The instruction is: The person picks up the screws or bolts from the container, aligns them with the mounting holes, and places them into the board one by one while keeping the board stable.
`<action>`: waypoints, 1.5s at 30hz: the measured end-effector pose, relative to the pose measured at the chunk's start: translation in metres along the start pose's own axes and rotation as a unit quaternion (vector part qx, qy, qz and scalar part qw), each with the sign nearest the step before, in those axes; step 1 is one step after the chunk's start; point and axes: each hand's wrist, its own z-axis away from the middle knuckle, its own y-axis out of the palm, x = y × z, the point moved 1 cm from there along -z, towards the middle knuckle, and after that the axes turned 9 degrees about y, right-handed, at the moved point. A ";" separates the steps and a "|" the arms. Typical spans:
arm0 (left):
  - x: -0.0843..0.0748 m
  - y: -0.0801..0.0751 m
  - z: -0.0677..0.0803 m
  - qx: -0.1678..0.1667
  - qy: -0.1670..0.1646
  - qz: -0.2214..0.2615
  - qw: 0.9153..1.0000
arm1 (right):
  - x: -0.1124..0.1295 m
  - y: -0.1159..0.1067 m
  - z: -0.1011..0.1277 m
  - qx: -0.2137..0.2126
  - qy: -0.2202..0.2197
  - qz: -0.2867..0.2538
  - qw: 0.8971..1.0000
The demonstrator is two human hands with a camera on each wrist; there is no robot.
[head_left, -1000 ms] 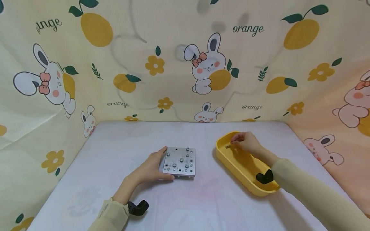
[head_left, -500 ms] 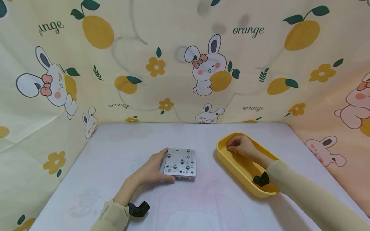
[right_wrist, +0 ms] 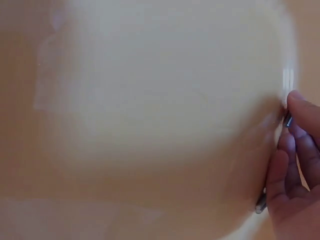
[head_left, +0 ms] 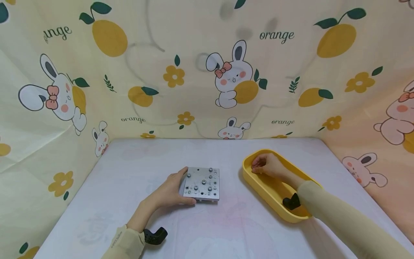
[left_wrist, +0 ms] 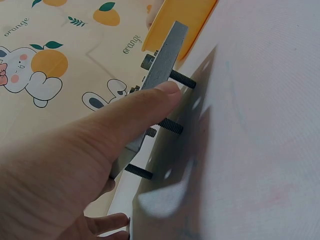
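Note:
My left hand (head_left: 168,190) grips a square metal plate (head_left: 196,180) by its left side, thumb along the front edge. Several screw heads and holes dot the plate's top. In the left wrist view threaded screw ends (left_wrist: 171,126) stick out below it, and the plate is tilted in that view. Inside the yellow tray (head_left: 265,197), at its far left end, is my right hand (head_left: 270,167). Its thumb and forefinger pinch a small screw (right_wrist: 288,119), mostly hidden by the fingertips. A second small metal piece (right_wrist: 261,201) shows beside the lower fingers.
The table (head_left: 226,230) is covered with a white cloth. A printed curtain (head_left: 194,72) stands behind it and on both sides. The tray wall surrounds my right hand, and a black wrist device (head_left: 291,202) hangs over the tray.
My right hand has lowered and shifted slightly left in the tray, and its fingers have closed over the screw seen there earlier. The left hand and plate stay in place.

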 end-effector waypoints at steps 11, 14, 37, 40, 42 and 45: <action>-0.001 0.001 0.003 -0.002 -0.005 0.003 1.000 | 0.035 -0.019 0.016 -0.003 0.033 -0.141 0.989; 0.000 0.001 0.004 -0.001 -0.007 0.002 1.000 | 0.054 -0.020 0.023 -0.002 0.014 -0.209 0.978; 0.004 0.000 0.002 -0.002 -0.004 -0.003 1.000 | 0.123 0.116 0.053 -0.001 -0.024 -0.370 0.929; 0.004 -0.001 0.001 -0.003 0.001 0.002 1.000 | 0.120 0.133 0.048 0.003 -0.032 -0.292 0.956; 0.003 0.000 0.001 -0.002 0.003 0.004 1.000 | 0.117 0.140 0.046 0.006 -0.044 -0.255 0.966; 0.004 -0.001 0.000 0.000 0.006 0.005 1.000 | 0.113 0.146 0.044 0.013 -0.069 -0.220 0.973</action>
